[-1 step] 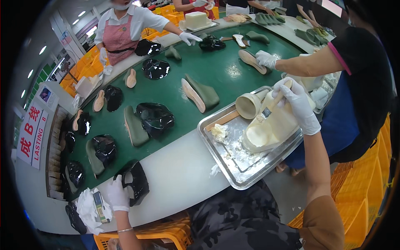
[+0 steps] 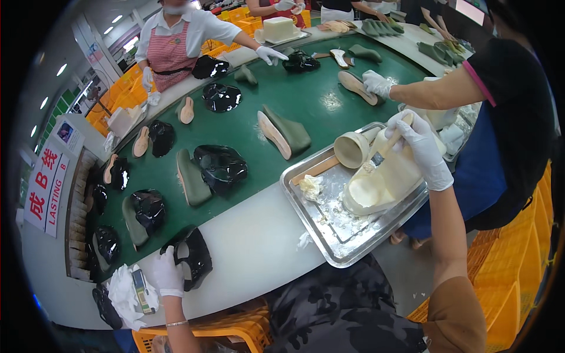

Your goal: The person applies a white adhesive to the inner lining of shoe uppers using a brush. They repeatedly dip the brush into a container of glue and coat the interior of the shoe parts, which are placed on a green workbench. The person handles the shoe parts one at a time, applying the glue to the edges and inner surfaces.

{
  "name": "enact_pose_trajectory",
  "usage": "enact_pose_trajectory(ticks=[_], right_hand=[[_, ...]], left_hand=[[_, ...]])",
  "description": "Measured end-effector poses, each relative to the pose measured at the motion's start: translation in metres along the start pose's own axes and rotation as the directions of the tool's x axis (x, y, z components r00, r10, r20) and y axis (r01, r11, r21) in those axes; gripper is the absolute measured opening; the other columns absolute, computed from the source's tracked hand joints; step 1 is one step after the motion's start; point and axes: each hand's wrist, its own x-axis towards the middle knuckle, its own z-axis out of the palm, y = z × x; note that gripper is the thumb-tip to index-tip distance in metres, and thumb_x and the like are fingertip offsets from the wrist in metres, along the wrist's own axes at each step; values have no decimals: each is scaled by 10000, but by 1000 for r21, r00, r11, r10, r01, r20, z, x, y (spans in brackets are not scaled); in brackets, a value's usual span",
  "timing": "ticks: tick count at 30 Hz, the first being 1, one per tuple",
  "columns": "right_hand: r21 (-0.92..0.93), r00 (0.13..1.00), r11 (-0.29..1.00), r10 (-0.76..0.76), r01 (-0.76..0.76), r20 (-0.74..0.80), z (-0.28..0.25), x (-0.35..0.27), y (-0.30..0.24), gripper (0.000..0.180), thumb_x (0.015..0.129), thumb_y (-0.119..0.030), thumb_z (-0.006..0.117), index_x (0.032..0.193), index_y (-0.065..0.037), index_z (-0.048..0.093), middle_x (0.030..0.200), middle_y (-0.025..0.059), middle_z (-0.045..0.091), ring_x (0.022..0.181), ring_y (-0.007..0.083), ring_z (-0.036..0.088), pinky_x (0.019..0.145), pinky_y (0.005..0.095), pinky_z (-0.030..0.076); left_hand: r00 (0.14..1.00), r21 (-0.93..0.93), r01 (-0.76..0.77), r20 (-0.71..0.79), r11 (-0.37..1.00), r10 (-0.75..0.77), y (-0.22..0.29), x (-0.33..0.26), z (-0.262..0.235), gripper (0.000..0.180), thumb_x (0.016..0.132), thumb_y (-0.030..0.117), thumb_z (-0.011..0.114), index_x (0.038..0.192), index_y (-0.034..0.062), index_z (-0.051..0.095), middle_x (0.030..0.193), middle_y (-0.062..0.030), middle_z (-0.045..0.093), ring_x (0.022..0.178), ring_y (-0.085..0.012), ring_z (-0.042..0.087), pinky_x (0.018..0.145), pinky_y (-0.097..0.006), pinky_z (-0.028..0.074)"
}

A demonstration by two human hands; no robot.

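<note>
One raised right hand (image 2: 419, 144), grip clenched round brush (image 2: 378, 156); left hand (image 2: 169, 273) low, touching black upper (image 2: 200, 252), grip unclear

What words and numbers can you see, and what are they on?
I won't copy any words out, but here's where writing is:
White sign: big red lettering, clear.
Sheet with a picture, above it: too small to read.
Small flat thing beside the left hand: any print is too small.
</note>
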Motion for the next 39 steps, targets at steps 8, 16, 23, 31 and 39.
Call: enact_pose_trajectory(ticks=[8,16,23,31,39], right_hand=[[-2,999,1000,-24,24,22,-3,-1,5,168,929,-223,481,906,-66,537,799,19,593,611,52,542,545,164,435],[26,997,998,-63,64,-54,14,-19,-14,126,921,-169,491,917,-52,538,819,36,594,664,66,556,568,178,458],[-126,989,985,-128,118,-74,47,-88,6,118,856,6,552,974,4,551,891,52,617,782,110,581,690,229,483],[-574,925,729,-343,372,163,52,-95,41,232,775,4,605,998,-54,576,906,97,626,843,259,615,737,308,496],[-13,997,1000,5,-6,-76,52,-100,45,137,920,-102,484,1008,-26,558,941,53,621,822,102,592,715,225,483]], left_hand=[[857,-556,-260,-510,789,-77,21,-20,-42,401,721,-109,525,1113,-24,538,826,-116,540,693,-237,519,676,-313,445],[805,-953,-172,-282,250,-522,76,-12,-54,278,918,105,492,1167,-16,479,779,-30,564,751,-109,537,696,-216,438],[961,-887,35,156,-461,-228,128,-7,-41,386,946,120,424,1315,42,342,666,-36,486,725,-185,559,646,-307,449],[943,-844,327,318,-425,96,184,-11,-52,504,900,103,447,1355,35,241,845,-115,564,646,-209,573,656,-324,497],[727,-690,655,462,-308,509,215,0,-47,483,856,91,418,1311,8,278,824,-183,584,498,-220,547,447,-251,449]])
